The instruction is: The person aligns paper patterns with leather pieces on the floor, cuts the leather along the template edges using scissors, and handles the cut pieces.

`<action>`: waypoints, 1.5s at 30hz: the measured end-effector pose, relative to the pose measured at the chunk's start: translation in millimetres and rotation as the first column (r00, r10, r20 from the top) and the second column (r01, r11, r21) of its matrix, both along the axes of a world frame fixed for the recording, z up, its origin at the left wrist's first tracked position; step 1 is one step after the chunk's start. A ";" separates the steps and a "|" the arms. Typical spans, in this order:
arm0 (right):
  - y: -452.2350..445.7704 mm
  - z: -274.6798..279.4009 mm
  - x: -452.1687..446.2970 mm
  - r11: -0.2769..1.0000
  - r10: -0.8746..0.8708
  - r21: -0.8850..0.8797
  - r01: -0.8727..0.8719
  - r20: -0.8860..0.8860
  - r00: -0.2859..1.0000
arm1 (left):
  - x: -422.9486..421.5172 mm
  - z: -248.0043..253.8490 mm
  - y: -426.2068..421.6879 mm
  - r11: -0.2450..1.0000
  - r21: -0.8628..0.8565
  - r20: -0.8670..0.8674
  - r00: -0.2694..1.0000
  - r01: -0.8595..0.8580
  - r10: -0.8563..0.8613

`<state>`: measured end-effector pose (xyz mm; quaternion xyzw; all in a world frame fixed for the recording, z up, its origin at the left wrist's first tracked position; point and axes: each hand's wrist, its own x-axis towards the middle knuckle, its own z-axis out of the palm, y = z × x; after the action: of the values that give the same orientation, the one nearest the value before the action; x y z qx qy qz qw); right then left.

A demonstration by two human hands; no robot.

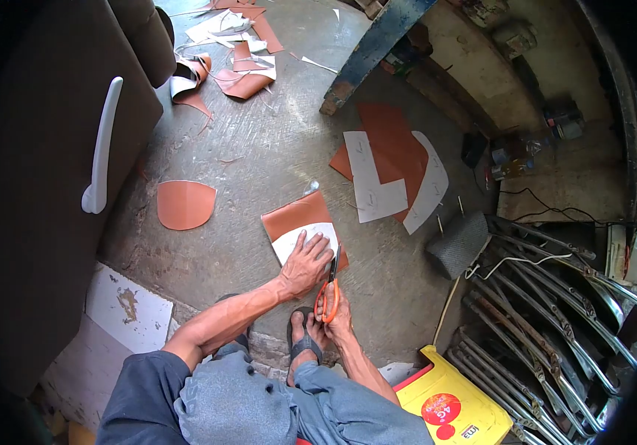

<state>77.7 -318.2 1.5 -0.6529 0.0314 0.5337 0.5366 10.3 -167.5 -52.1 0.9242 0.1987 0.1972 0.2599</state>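
My left hand [307, 265] lies flat with fingers spread on a white paper pattern [286, 245], pressing it onto a brown leather-like sheet [297, 213] on the floor. In my right hand [339, 317] is a pair of scissors [331, 291] with orange handles. Their dark blades point away from me along the right edge of the sheet and pattern. How far the blades are parted is hard to see. Apart to the left rests a cut brown piece [186, 205] with a rounded lower edge.
Grey paper patterns [366, 185] lie over brown material [389, 141] at the right. Scraps [248, 78] are scattered at the far left. A dark sofa-like piece [58, 185] borders the left, metal frames [548, 319] and a yellow plastic stool [455, 400] the right. A blue post [374, 52] stands ahead.
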 end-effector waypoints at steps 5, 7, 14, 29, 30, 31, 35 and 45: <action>0.7 6.4 4.9 1.000 0.021 -0.021 -0.021 0.010 1.000 | 0.0 -6.2 1.2 1.000 -0.002 0.004 1.000 -0.019 0.019; -1.6 6.2 6.0 0.999 0.032 -0.025 -0.032 0.028 0.999 | -1.3 -5.7 2.1 0.998 -0.055 0.000 1.000 -0.006 0.006; -8.9 10.4 4.4 0.997 0.063 -0.047 -0.061 0.047 0.997 | -7.4 -3.5 5.2 0.999 -0.018 -0.012 0.999 0.045 -0.045; -15.2 7.1 9.8 0.996 0.089 -0.037 -0.087 0.036 0.995 | -4.0 0.1 9.6 0.989 -0.072 -0.024 0.991 0.126 -0.128; -13.8 6.5 8.4 0.996 0.086 -0.034 -0.084 0.038 0.996 | -5.0 0.3 11.0 0.989 -0.051 -0.057 0.988 0.141 -0.144; -12.7 5.7 6.9 0.991 0.104 -0.089 -0.098 0.061 0.993 | -5.8 0.4 11.6 0.987 -0.033 -0.089 0.983 0.157 -0.160; -7.9 -0.3 14.0 0.989 0.115 -0.100 -0.107 0.080 0.990 | -9.6 -4.2 11.9 0.981 -0.057 -0.092 0.977 0.186 -0.191; -10.1 12.5 26.7 0.968 0.225 -0.148 -0.203 0.147 0.963 | -16.6 0.0 19.9 0.961 -0.063 -0.065 0.960 0.268 -0.272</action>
<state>104.4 -328.3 14.1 -0.7277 -0.0483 0.5304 0.4323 -6.3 -147.6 -52.1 0.9419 0.0852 0.1203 0.3017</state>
